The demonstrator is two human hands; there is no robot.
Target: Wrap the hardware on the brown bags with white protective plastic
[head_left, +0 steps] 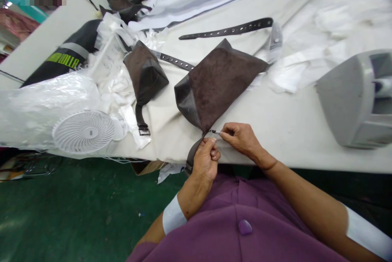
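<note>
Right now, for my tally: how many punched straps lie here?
2: one punched strap beyond the suede bag, another between that bag and a smaller one; more may be hidden.

To your left, a white desk fan [83,132] lies on clear plastic sheeting [39,107] at the edge of the cream-covered worktable [290,143], with a second brown suede bag [145,72] just right of it. A dark eyeleted leather strap [226,28] lies farther off, a grey plastic housing [349,98] sits at right, and green floor [70,200] shows near left.
</note>
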